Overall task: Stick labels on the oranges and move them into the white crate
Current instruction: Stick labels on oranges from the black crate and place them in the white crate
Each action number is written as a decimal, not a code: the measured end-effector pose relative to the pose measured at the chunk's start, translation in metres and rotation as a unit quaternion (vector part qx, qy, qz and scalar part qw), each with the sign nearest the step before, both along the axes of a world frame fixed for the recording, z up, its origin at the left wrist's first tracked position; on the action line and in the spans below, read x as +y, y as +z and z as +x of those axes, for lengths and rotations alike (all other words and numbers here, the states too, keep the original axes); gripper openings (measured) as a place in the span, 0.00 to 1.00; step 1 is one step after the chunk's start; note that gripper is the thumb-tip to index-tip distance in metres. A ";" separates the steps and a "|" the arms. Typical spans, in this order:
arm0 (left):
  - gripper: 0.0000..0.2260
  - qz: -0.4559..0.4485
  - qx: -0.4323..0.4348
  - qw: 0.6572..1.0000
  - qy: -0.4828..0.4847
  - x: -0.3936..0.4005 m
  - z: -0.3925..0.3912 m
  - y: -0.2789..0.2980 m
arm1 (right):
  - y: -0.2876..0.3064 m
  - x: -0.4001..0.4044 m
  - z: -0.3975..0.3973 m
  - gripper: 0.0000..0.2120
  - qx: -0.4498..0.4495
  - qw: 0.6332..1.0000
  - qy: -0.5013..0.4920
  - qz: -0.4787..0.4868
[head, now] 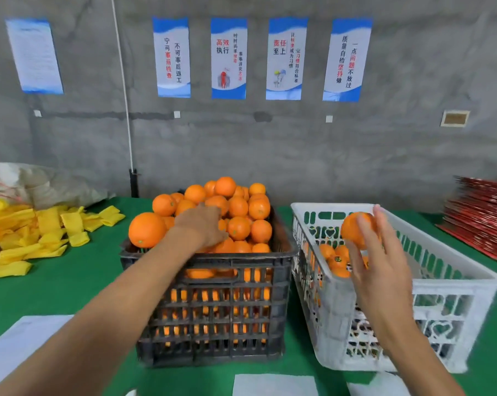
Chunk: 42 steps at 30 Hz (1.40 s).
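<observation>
One orange [356, 228] in right hand [381, 252], over white crate [453, 284]

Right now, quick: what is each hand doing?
Left hand: reaching into the heaped oranges in the black crate; grip cannot be told.
Right hand: holding an orange over the white crate.

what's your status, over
Left hand reaching into black crate pile. Right hand holds orange over white crate. Nothing in the way.
</observation>
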<state>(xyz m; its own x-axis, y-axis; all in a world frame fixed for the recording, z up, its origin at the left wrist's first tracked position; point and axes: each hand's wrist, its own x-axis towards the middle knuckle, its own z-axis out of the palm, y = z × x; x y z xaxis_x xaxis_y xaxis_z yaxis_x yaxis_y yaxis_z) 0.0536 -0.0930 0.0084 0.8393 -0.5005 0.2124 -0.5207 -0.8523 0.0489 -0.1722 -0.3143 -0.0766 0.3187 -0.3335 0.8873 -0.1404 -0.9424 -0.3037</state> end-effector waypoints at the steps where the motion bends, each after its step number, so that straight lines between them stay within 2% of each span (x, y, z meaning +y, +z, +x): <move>1: 0.26 0.027 0.032 0.999 0.004 -0.002 0.008 -0.003 | -0.004 -0.003 -0.001 0.21 0.009 1.000 0.019 0.008; 4: 0.31 -0.007 0.060 0.998 -0.014 -0.005 0.020 -0.014 | -0.014 0.001 -0.003 0.17 0.024 0.999 0.016 0.026; 6: 0.29 -0.116 0.019 0.993 -0.031 -0.002 0.018 -0.018 | -0.017 0.013 -0.002 0.15 0.023 1.000 0.018 -0.003; 7: 0.27 -0.196 -0.024 0.979 -0.056 0.002 0.012 -0.020 | -0.017 0.021 0.000 0.14 0.018 0.999 0.041 -0.023; 9: 0.24 -0.355 -0.118 0.919 -0.124 0.014 -0.009 -0.029 | -0.021 0.042 0.004 0.13 0.010 0.992 0.106 -0.068; 11: 0.23 -0.452 -0.181 0.851 -0.196 0.027 -0.038 -0.042 | -0.026 0.064 0.009 0.12 0.014 0.979 0.174 -0.108; 13: 0.22 -0.496 -0.220 0.803 -0.247 0.040 -0.068 -0.066 | -0.037 0.086 0.014 0.13 0.023 0.963 0.238 -0.127; 15: 0.21 -0.506 -0.221 0.786 -0.279 0.053 -0.095 -0.105 | -0.057 0.108 0.016 0.13 0.049 0.949 0.288 -0.115; 16: 0.21 -0.518 -0.177 0.784 -0.294 0.059 -0.106 -0.127 | -0.070 0.118 0.014 0.13 0.073 0.943 0.310 -0.096; 18: 0.19 -0.571 0.024 0.779 -0.260 0.069 -0.124 -0.175 | -0.103 0.132 0.011 0.11 0.144 0.925 0.351 -0.035; 20: 0.19 -0.620 0.199 0.739 -0.173 0.072 -0.139 -0.208 | -0.132 0.134 0.002 0.10 0.214 0.911 0.352 0.010; 23: 0.17 -0.631 0.333 0.697 -0.072 0.072 -0.144 -0.248 | -0.166 0.127 -0.005 0.11 0.338 0.865 0.366 0.066; 26: 0.20 -0.632 0.418 0.653 -0.022 0.073 -0.145 -0.271 | -0.182 0.122 -0.008 0.22 0.421 0.814 0.380 0.122; 28: 0.20 -0.633 0.435 0.640 -0.014 0.072 -0.147 -0.278 | -0.187 0.122 -0.012 0.28 0.439 0.794 0.387 0.166; 31: 0.20 -0.626 0.414 0.661 -0.016 0.069 -0.147 -0.281 | -0.191 0.121 -0.011 0.32 0.458 0.790 0.378 0.155; 33: 0.21 -0.615 0.403 0.678 -0.016 0.070 -0.146 -0.285 | -0.194 0.122 -0.009 0.34 0.469 0.794 0.357 0.147; 36: 0.20 -0.615 0.401 0.679 -0.015 0.070 -0.146 -0.287 | -0.195 0.124 -0.009 0.37 0.472 0.818 0.315 0.094; 38: 0.19 -0.617 0.402 0.676 -0.013 0.070 -0.147 -0.287 | -0.194 0.125 -0.009 0.36 0.465 0.832 0.294 0.068; 42: 0.19 -0.623 0.401 0.671 -0.003 0.069 -0.147 -0.286 | -0.191 0.126 -0.005 0.28 0.453 0.836 0.289 0.110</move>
